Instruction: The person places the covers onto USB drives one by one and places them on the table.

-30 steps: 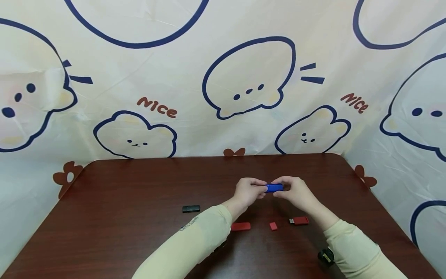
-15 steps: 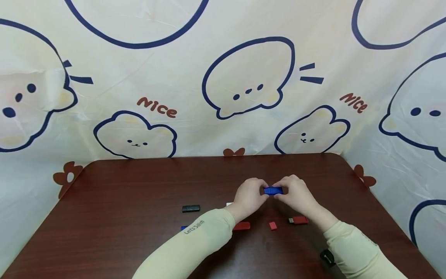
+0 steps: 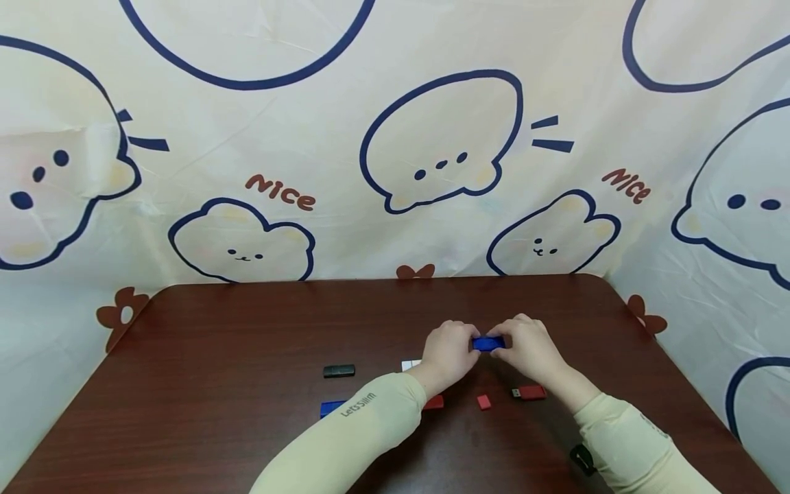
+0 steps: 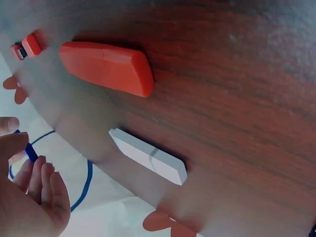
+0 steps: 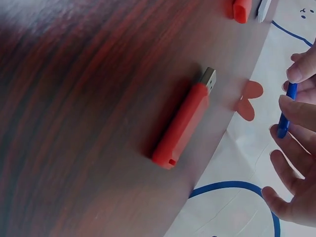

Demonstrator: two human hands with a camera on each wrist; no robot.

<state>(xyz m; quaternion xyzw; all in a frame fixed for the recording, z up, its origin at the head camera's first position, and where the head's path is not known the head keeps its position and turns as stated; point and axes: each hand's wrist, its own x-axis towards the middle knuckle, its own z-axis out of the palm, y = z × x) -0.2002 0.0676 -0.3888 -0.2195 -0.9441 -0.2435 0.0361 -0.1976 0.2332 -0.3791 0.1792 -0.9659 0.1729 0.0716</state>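
Observation:
Both hands hold a blue USB stick level between them in the head view, over the far right half of the table. My left hand pinches its left end between thumb and fingers. The right end is pinched by my right hand. In the right wrist view the blue stick appears narrow edge on, partly covered by fingers. Nearer on the table lie a red USB stick with its metal plug bare and a small red cap.
Left of these, a red stick and a white stick are partly hidden by the left arm. Farther left lie a black stick and a blue stick. A printed cloth hangs behind the table's far edge.
The left hand has turned so that its back faces the camera. Both hands and the blue USB stick have come slightly nearer. The left forearm has shifted right, uncovering the white and blue sticks.

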